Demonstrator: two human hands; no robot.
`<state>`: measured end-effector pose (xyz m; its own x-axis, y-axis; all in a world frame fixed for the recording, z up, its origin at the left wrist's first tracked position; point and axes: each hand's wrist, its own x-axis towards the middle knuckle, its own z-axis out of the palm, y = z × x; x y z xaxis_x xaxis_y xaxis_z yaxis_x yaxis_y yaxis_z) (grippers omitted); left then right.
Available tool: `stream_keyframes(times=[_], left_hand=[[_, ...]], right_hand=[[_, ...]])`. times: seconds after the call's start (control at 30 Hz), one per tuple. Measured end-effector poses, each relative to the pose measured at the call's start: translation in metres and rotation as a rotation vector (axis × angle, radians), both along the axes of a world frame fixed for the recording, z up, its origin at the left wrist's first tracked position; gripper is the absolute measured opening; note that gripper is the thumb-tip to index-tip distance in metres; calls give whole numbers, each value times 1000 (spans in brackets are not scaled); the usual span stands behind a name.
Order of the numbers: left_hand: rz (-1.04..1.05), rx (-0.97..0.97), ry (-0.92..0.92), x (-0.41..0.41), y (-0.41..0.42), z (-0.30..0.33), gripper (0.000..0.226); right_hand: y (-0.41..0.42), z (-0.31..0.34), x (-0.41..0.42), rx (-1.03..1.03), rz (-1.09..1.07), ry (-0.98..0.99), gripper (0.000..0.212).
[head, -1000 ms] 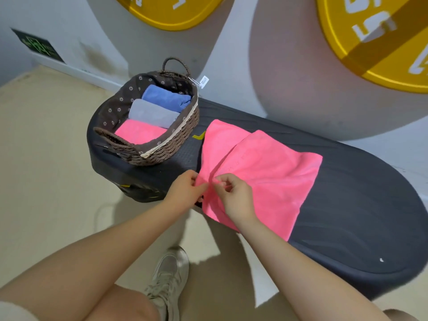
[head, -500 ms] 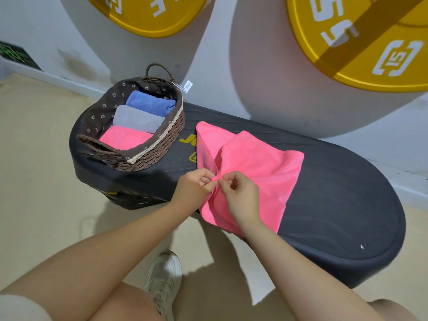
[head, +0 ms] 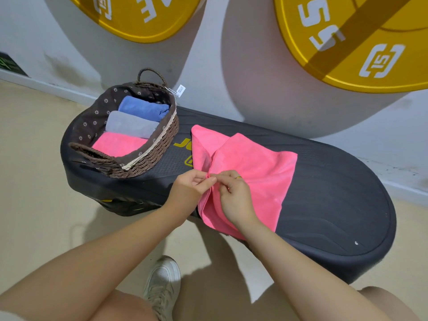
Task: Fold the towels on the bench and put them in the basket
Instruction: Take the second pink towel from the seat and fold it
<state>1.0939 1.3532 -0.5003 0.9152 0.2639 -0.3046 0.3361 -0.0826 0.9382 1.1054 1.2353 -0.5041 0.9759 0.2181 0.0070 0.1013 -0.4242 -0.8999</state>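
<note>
towel (head: 254, 172) pinched between both hands

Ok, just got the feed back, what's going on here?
A person is folding a pink towel on the black bench. The left hand and right hand both pinch the towel's near edge where two flaps meet, and its lower part hangs over the bench's front. The basket at the bench's left end already holds a blue towel, a grey towel and another pink one.
</note>
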Motion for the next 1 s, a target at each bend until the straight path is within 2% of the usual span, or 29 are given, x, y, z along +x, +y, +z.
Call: stream_keyframes(times=[0.07,0.13,0.23,0.3,0.37,0.47,0.5,0.57,0.63,0.73,0.8,0.87,0.9,0.97,1.0], left_hand=[[40,-24,40,1,1,4,20],[65,-87,70,4,1,11,21],[49,-284,75,12,-8,34,19],[29,-408,44,18,-17,50,17],[34,-504,-15,25,-25,65,18],[82,-647,-75,39,-39,87,18],[106,-699,-79,44,-44,93,18],[153,-799,-75,51,-53,104,17],[196,-898,-70,58,-60,116,17],[236,-969,-112,65,-64,136,20],[265,-954,-124,69,-66,145,23],[302,-924,-136,68,-69,148,24],[312,-881,-158,65,-71,147,22],[320,-676,-208,59,-73,147,18],[324,-549,-230,55,-74,146,18]], right_hand=[[0,2,2,147,15,173,33],[-5,3,2,149,71,188,22],[-19,-9,0,-270,140,3,32],[-29,-11,1,-473,11,-38,27],[-41,-6,5,-431,-113,-23,23],[-69,14,10,-95,-169,106,28],[-80,20,10,-48,-173,130,32],[-105,23,13,-143,-204,122,38],[-128,27,17,-241,-326,115,41],[-161,46,23,-208,-590,103,38],[-179,65,28,-50,-788,94,27],[-185,84,34,337,-910,143,17],[-186,95,38,565,-917,173,20],[-191,110,44,891,-892,175,31],[-193,116,47,966,-877,154,34]])
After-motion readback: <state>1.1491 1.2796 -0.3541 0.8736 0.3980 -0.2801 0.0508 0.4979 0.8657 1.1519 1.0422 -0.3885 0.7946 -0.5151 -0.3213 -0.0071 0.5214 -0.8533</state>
